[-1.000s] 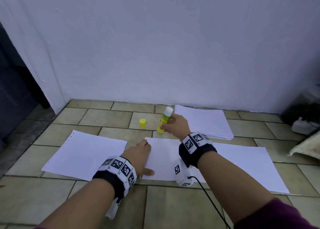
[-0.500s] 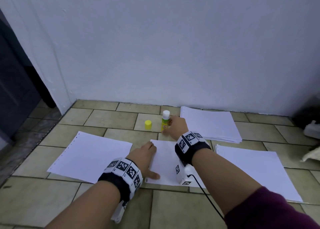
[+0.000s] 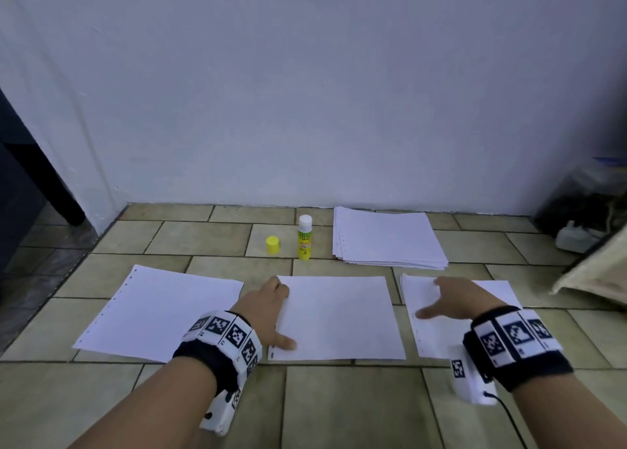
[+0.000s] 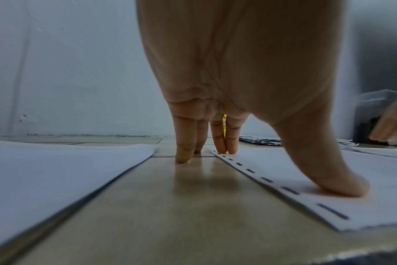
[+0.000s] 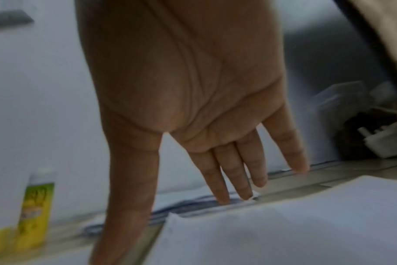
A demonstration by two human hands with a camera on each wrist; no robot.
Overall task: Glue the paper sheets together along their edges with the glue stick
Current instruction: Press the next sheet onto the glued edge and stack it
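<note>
glue stick: 1, upright on floor, uncapped, yellow-green tube, white top; between cap and stack, behind mid sheet, no hand on it
cap: 1, yellow, round, on floor just left of glue stick
sheets: 3 flat white sheets in a row, apart from each other, with floor showing in the gaps; left sheet has punched holes along its left edge; mid sheet has dash marks along its left edge; right sheet has holes on left edge
stack: 1 pile of white paper, behind right sheet, near wall
left hand: fingers straight, spread; thumb and 2 fingertips press mid sheet's left edge, other 2 on tile
right hand: fingers straight, open, over right sheet; holds nothing; contact unclear, blurred
floor: beige rectangular tiles, glossy
wall: plain white
</note>
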